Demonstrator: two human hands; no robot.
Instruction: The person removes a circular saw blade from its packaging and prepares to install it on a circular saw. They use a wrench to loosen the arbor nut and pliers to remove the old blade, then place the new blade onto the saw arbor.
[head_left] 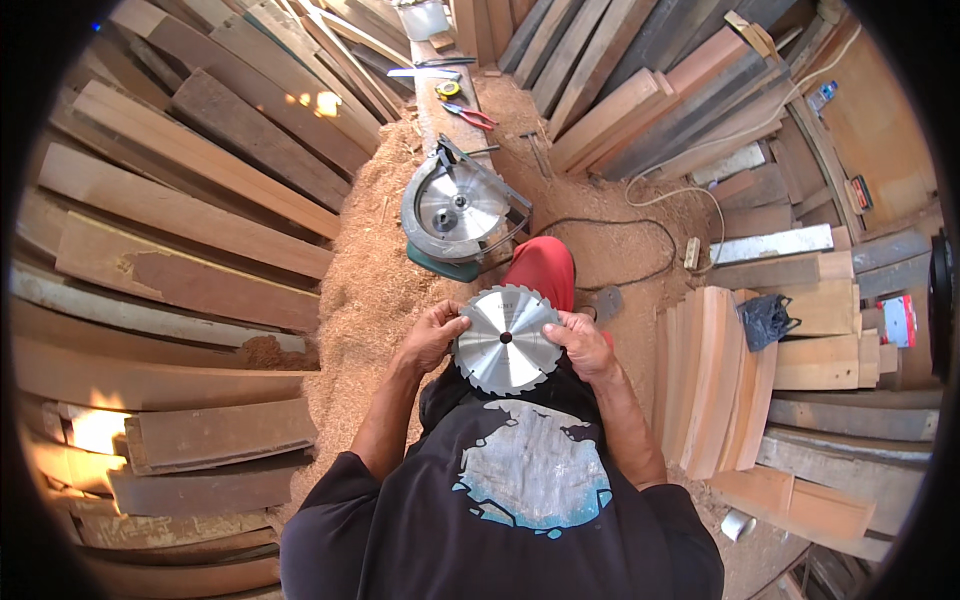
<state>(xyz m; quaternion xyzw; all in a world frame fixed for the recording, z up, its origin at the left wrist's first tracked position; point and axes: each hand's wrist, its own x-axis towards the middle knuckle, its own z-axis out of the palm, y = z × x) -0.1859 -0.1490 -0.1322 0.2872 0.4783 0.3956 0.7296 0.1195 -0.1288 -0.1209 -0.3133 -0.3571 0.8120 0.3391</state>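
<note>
To the left of the circular saw [455, 210], long planks [190, 220] lean and lie in a broad, tightly packed bank, some raw reddish brown, some weathered grey. Sawdust [370, 240] covers the floor on both sides of the saw. On its near side is the person's black shirt [400, 520], with a pale grey and blue print across it. To the saw's right and nearer the person, light reddish boards [715, 380] stand packed side by side. A narrow plank [430, 110] runs away beyond the saw, which lies at its near end, blade face up, grey guard around it and green body beneath.

The loose saw blade [507, 365], round, silvery and toothed, is held on the saw's near side, well apart from it. Just beside the saw's near right edge is a knee [545, 265] in red cloth. The left hand [430, 338] pinches the loose blade's left rim between thumb and fingers; the right hand [588, 348] pinches its right rim, thumb on the face. Well right of the saw sits a black plastic bag [767, 322]. Just beyond the saw lie red-handled pliers [472, 118], then a yellow tape measure [447, 89].
</note>
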